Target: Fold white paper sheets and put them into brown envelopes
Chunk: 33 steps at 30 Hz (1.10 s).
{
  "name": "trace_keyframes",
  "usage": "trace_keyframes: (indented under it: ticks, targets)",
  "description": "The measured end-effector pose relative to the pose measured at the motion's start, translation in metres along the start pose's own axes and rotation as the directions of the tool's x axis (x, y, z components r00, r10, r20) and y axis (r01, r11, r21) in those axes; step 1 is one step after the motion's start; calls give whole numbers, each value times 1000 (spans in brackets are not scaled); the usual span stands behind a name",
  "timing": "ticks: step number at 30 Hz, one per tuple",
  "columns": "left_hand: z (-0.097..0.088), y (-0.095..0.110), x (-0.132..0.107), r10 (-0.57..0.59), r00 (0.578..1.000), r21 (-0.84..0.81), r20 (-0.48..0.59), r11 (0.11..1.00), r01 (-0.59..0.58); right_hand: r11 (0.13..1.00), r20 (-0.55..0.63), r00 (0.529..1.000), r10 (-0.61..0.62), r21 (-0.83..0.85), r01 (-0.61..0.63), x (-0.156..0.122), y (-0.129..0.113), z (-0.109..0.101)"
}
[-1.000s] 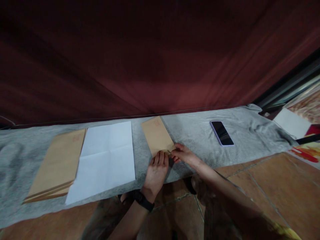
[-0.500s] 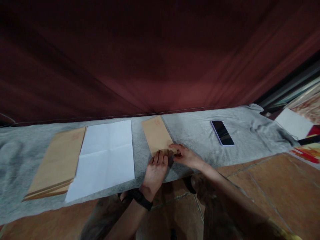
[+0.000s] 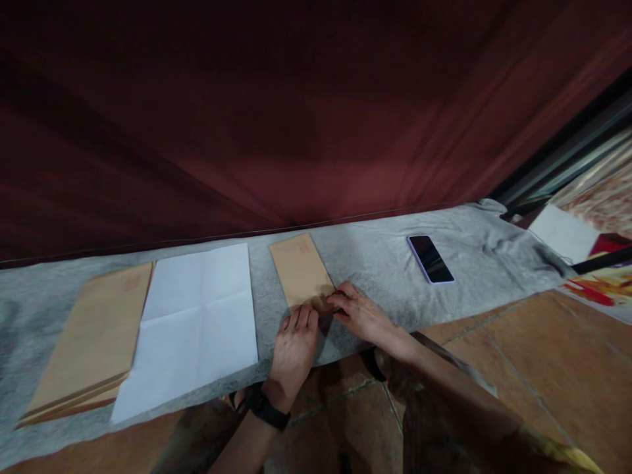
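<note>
A small brown envelope (image 3: 299, 271) lies on the grey cloth (image 3: 380, 263), its long side running away from me. My left hand (image 3: 293, 347) rests at the envelope's near end with fingers stretched flat on it. My right hand (image 3: 359, 313) lies beside it on the right, fingers extended and pressing the envelope's near right corner. A black watch sits on my left wrist. To the left lie a white creased sheet of paper (image 3: 195, 316) and a stack of large brown envelopes (image 3: 91, 342).
A phone (image 3: 430, 259) with a dark screen lies on the cloth to the right. A dark red curtain (image 3: 296, 118) hangs behind the cloth. Terracotta floor tiles (image 3: 533, 355) show in front. White paper (image 3: 563, 232) and a colourful item lie far right.
My right hand has slid left along the envelope's near edge, closer to my left hand. The view has shifted slightly; both hands stay on the envelope.
</note>
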<state>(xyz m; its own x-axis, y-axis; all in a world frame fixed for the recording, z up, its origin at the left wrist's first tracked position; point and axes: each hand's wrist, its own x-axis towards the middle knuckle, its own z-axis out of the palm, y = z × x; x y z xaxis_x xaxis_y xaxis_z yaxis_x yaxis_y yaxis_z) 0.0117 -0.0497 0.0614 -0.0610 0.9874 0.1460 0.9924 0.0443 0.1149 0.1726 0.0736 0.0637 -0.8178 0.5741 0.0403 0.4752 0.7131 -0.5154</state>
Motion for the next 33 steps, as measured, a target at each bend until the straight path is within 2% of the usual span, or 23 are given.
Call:
trace_keyframes:
  ticks: [6,10,14,21,33]
  targets:
    - [0,-3,0,-39,999,-71,-15,997,38,992,42,995,-87,-84,90,7,-4,-10]
    - [1,-4,2,-88,996,-118,-35,989,83,989,61,994,-89,-112,95,11,-1,-12]
    - [1,-6,3,-125,990,-145,-58,983,116,995,62,995,-72,-66,76,14,6,-12]
    - [5,-9,3,-162,975,-114,-151,983,146,993,32,996,-89,-77,91,18,9,-9]
    - [6,-7,4,-214,965,4,-149,976,217,994,29,998,-57,-94,60,22,13,-3]
